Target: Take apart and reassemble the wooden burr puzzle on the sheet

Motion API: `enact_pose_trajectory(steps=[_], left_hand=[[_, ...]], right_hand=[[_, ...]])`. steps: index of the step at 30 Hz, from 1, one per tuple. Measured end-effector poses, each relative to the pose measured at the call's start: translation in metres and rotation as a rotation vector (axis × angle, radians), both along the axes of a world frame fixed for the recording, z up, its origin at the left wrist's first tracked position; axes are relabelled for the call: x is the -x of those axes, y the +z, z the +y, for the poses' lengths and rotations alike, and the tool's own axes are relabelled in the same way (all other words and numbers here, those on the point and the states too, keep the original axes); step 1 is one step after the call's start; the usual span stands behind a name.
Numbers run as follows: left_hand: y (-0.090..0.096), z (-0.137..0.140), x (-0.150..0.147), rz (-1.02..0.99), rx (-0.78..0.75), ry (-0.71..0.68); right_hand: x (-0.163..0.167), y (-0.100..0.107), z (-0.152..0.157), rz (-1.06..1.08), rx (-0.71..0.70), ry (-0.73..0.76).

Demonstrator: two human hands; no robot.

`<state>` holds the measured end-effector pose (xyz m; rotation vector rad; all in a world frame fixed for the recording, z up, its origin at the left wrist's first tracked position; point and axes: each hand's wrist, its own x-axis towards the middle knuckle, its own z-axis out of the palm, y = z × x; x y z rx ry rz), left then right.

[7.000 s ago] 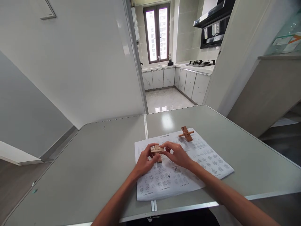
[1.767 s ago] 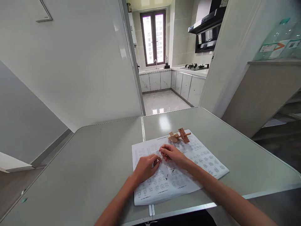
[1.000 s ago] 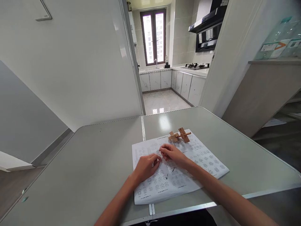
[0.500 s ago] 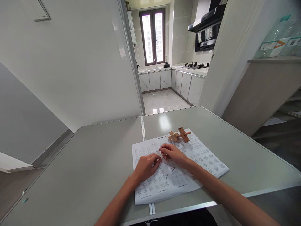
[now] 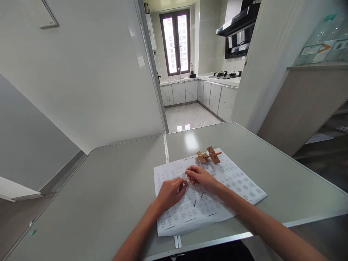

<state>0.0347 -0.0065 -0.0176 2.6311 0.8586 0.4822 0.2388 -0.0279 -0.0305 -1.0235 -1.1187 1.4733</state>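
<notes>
My left hand rests on a printed sheet of paper, its fingers curled and the thumb meeting the fingertips in a loose ring. Close by on the right, my right hand lies on the same paper with bent fingers pressed together. I see nothing held in either hand, though the undersides of the fingers are hidden. Beyond my right hand, touching neither hand, a small wooden model of crossed flat pieces on a rod lies at the paper's far edge. Rows of small round line drawings and some dark handwritten marks cover the sheet.
The grey-green folding table has a metal seam and a metal rim. A white wall stands behind its left part. Large plastic bottles sit on a ledge at right. A kitchen with a stove shows through the doorway.
The whole view has shifted slightly, moving the table and paper a little to the right. My hands keep the same pose on the paper, and the wooden model has stayed in place.
</notes>
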Motion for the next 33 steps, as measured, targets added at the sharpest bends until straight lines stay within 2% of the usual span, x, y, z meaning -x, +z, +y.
enact_pose_trajectory(steps=[33], left_hand=[[0.0009, -0.0007, 0.0002, 0.002, -0.004, -0.004]], right_hand=[[0.0003, -0.0008, 0.0, 0.002, 0.012, -0.011]])
